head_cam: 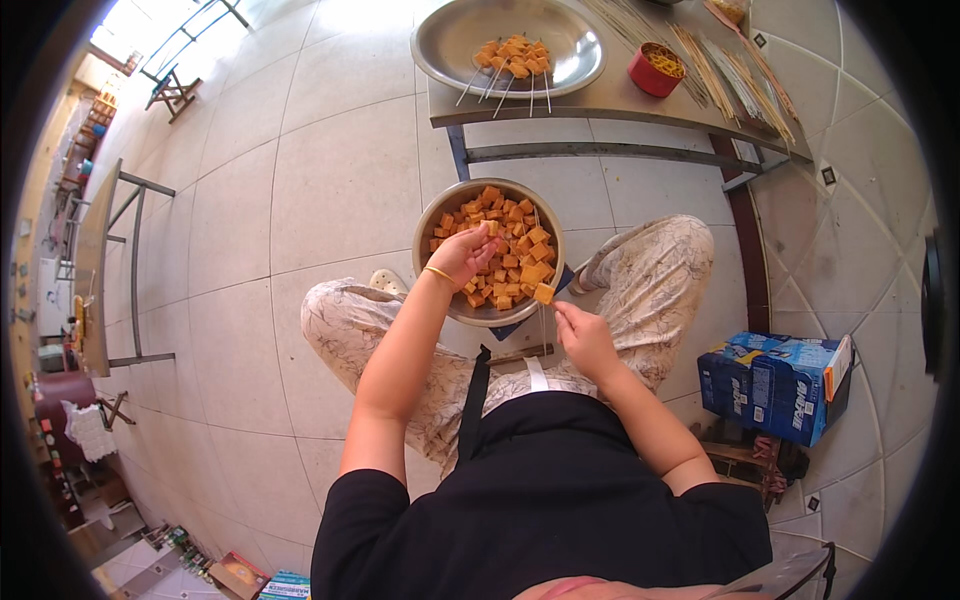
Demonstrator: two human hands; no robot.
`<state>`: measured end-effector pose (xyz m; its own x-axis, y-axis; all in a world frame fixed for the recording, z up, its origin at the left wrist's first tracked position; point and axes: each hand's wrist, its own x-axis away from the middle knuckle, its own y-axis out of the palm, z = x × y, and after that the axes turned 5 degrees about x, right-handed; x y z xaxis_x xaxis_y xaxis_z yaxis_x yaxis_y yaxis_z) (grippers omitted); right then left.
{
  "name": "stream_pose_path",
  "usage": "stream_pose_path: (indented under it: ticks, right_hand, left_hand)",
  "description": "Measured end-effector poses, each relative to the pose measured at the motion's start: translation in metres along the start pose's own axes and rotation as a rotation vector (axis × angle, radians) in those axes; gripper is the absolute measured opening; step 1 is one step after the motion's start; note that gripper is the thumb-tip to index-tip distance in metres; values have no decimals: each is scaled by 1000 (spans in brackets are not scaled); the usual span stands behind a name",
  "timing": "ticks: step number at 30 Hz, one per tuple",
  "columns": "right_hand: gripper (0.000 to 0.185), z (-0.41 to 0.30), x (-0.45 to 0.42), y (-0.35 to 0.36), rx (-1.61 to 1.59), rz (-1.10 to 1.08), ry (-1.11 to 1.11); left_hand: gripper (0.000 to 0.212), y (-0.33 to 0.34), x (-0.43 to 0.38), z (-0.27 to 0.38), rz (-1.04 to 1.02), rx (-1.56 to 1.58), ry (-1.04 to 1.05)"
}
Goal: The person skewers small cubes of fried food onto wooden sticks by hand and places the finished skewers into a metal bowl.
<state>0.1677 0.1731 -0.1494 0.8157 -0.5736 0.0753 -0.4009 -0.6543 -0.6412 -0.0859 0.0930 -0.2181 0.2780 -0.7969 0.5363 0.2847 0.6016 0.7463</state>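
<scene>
My left hand (469, 255) holds a small orange-brown food cube (489, 227), perhaps fried tofu, over a round metal bowl (421, 259) between my knees. Many such cubes (510, 262) fill the bowl. My right hand (586, 337), at the bowl's lower right rim, pinches a thin skewer with a cube (544, 293) on its upper end. Loaded skewers lean on the right side of the bowl, their thin ends over its near rim. A wide steel basin (442, 45) on the bench ahead holds several loaded skewers (517, 56).
Right of the basin on the bench (600, 111) stand a red tin (655, 71) of yellow bands and bundles of bare skewers (720, 71). A blue carton (776, 386) is by my right side. A table (101, 270) stands far left.
</scene>
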Motion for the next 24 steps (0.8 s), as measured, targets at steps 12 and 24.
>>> stream_pose_path:
  ticks: [12, 24]
  right_hand:
    - [20, -5, -2, -1, 54, -12, -77]
    - [22, -5, -24, 13, -36, 29, 7]
  left_hand:
    - [18, 6, 1, 1, -3, 37, -15]
    - [19, 15, 2, -29, 59, -271, -26]
